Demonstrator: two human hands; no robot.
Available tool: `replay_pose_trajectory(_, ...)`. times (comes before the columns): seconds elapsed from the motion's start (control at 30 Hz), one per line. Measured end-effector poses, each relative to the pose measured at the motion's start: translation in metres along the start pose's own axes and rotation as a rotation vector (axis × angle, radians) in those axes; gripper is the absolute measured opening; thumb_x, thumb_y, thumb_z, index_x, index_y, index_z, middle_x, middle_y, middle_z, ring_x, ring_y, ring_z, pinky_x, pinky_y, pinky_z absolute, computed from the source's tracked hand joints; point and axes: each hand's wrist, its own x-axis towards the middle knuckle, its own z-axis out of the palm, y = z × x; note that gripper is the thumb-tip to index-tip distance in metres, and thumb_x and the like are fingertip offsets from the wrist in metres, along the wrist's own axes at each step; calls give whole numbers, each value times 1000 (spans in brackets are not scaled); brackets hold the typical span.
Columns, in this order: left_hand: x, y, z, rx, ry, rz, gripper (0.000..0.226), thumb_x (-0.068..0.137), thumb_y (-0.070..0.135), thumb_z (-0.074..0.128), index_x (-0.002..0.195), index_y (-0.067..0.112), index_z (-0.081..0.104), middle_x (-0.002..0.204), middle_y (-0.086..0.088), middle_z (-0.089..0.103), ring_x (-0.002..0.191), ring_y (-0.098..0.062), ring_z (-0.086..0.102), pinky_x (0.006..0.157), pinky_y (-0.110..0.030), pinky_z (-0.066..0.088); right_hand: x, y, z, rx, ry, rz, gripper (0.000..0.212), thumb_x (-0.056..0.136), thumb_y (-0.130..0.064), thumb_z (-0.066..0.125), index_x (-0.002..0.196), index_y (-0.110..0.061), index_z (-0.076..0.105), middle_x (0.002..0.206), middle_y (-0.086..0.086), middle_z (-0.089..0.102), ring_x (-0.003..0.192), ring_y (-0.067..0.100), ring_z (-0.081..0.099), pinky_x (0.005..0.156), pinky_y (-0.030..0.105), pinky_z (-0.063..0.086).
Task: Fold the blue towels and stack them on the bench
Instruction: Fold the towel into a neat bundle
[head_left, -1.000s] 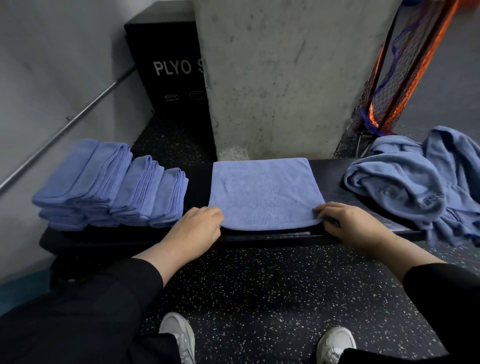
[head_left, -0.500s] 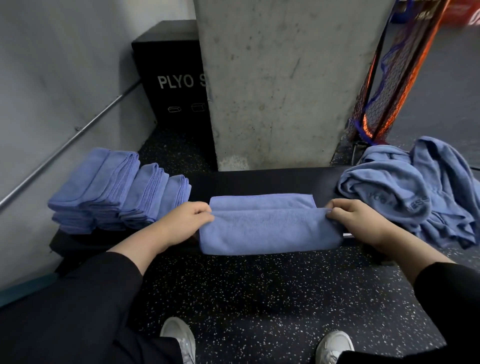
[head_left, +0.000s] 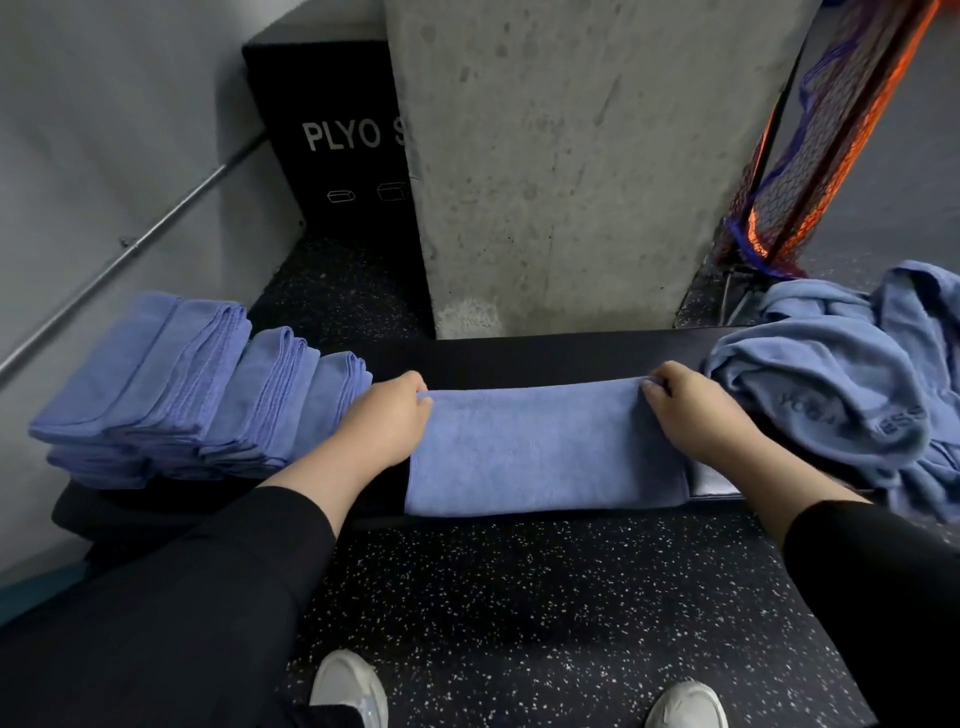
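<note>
Presently: one blue towel (head_left: 540, 452), folded into a long band, lies on the bench (head_left: 519, 353) between the hands. Left hand (head_left: 384, 421) pinches its far left corner; right hand (head_left: 696, 415) pinches its far right corner. Stack of folded towels (head_left: 182, 400): just beyond the left hand. Unfolded heap (head_left: 831, 395): just beyond the right hand. Advice: align the far edges flush and press the crease flat before releasing, then fold end to end.
</note>
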Motion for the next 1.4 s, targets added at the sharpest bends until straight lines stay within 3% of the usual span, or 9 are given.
replay_pose_trajectory(0.13,12,2,4,112,55,20,12,102,29,50,103,20,57,93,-4,66,82,-24,62,61,-33,45,12,-1,12,-26,20,-18,17,100,-34,55,96,-18,55,102,15,70,98,37,63,70,36,39)
replay_pose_trajectory(0.23,12,9,6,241,190,75,29,100,32,58,127,22,55,121,-6,54,104,-29,58,76,-44,51,7,-8,20,-108,83,-28,38,94,-40,63,123,-15,56,118,12,60,111,38,56,85,44,47)
replay_pose_trajectory(0.43,-2,18,37,239,112,601,33,96,34,62,128,28,63,132,5,55,121,-21,53,102,-43,38,-22,-54,30,-155,62,-290,27,93,-37,59,114,-20,64,111,4,57,103,31,58,85,45,49)
replay_pose_trajectory(0.73,-6,18,48,257,58,471,37,104,46,40,138,37,53,146,14,42,135,-9,38,113,-37,26,-45,-76,48,-429,-158,-252,25,96,-27,45,112,-14,59,116,5,54,110,26,54,77,36,41)
replay_pose_trajectory(0.9,-3,16,44,216,90,377,40,104,42,44,142,31,51,148,8,43,132,-16,44,110,-40,31,-20,-64,56,-382,-223,-282,44,101,-24,38,144,-22,44,153,-4,33,146,18,26,115,56,24)
replay_pose_trajectory(1.03,-2,9,40,214,35,412,37,105,38,44,141,37,52,149,13,41,134,-13,40,110,-38,30,-2,-60,58,-420,-258,-279,55,104,-21,31,158,-26,23,166,-8,12,155,18,5,118,65,3)
replay_pose_trajectory(1.13,-2,6,41,272,60,374,37,104,43,41,138,39,54,142,13,45,127,-14,43,105,-38,32,-5,-72,56,-400,-113,-278,49,99,-18,38,147,-25,42,158,0,32,145,21,30,108,53,28)
replay_pose_trajectory(1.27,-4,7,41,318,98,325,37,103,47,40,134,36,57,129,8,50,117,-18,48,99,-39,36,-30,-97,57,-359,12,-332,25,96,-32,45,111,-22,63,108,-2,55,98,23,55,69,35,41)
replay_pose_trajectory(1.4,-6,7,39,343,117,301,35,103,45,40,127,33,61,119,7,53,109,-19,50,95,-39,37,-51,-102,67,-405,-97,-296,35,98,-50,44,109,-20,58,109,-1,52,100,23,53,77,38,48)
